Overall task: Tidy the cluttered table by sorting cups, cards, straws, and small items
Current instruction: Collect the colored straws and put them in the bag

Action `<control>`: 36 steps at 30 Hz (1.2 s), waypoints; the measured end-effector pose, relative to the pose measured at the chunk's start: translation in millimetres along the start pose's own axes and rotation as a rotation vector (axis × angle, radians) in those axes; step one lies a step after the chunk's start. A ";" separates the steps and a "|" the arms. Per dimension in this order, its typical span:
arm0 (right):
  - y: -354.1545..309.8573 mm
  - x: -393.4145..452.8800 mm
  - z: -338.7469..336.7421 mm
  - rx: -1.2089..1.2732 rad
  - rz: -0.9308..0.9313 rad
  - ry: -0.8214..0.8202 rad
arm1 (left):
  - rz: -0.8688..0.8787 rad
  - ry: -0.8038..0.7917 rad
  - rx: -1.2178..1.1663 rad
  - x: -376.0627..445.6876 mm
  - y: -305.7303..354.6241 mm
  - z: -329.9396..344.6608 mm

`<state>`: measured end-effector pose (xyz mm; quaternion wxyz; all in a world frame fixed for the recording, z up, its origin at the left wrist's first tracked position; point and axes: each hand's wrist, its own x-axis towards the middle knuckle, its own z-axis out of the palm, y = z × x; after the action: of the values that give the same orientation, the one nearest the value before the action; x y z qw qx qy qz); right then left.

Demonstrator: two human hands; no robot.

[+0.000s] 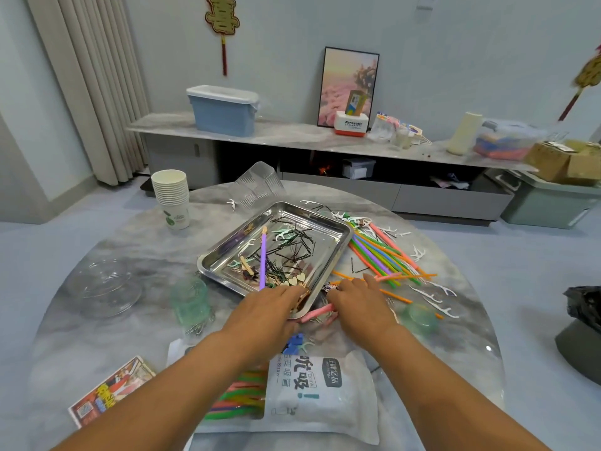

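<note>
At the table's near left edge lies a pack of cards (112, 390); further back on that side a clear plastic lid (107, 288) sits flat, and toward the far left edge stands a stack of paper cups (170, 196), upright; a clear cup (258, 185) lies tipped over just behind the tray. A small green cup (190, 302) stands near the tray's left corner. The steel tray (325, 252) sits in the middle of the table, holding hairpins, floss picks and a purple straw (262, 262) lying end-on to the person. The left hand (270, 312) rests on the tray's near corner, fingers curled over the rim; whether it truly grips the rim I cannot tell. Right beside it the right hand (361, 304) lies palm down, fingers loosely spread over clutter; it seems to hold nothing. Between the two hands a pink straw (317, 313) lies with its long axis crosswise, running left to right, touching the tray's corner; the right hand looks nearer and better placed to take it. Beyond, toward the right edge, a fan of coloured straws (383, 255) lies scattered; a straw bag (318, 392) waits at the near edge.
</note>
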<state>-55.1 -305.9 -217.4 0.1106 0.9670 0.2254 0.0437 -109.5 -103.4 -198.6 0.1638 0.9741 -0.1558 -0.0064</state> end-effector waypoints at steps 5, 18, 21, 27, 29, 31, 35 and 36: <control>7.2 10.7 2.0 -0.106 0.103 -0.053 | -0.050 -0.019 0.229 3.5 -7.7 6.9; 28.8 29.7 6.0 -0.220 -0.016 -0.246 | -0.162 -0.087 0.311 12.9 -13.8 3.4; 39.5 35.4 10.7 -0.185 -0.063 -0.223 | -0.164 -0.091 0.355 12.9 -11.3 3.7; 49.4 42.9 13.3 -0.149 -0.158 -0.201 | -0.174 -0.075 0.357 12.6 -13.4 4.7; 52.5 45.6 14.6 -0.150 -0.191 -0.182 | -0.178 -0.082 0.342 12.7 -14.3 5.6; 55.7 47.8 15.8 -0.143 -0.215 -0.143 | -0.179 -0.085 0.332 12.8 -12.5 6.1; 57.8 50.7 16.2 -0.093 -0.265 -0.042 | -0.171 -0.069 0.354 12.2 -8.0 8.7; 57.5 51.6 16.3 -0.100 -0.269 -0.056 | -0.166 -0.070 0.359 11.9 -7.4 9.5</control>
<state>17.7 -336.3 -218.0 0.1699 0.9221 0.3475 0.0126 -96.6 -103.4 -209.6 -0.0192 0.9964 -0.0790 -0.0258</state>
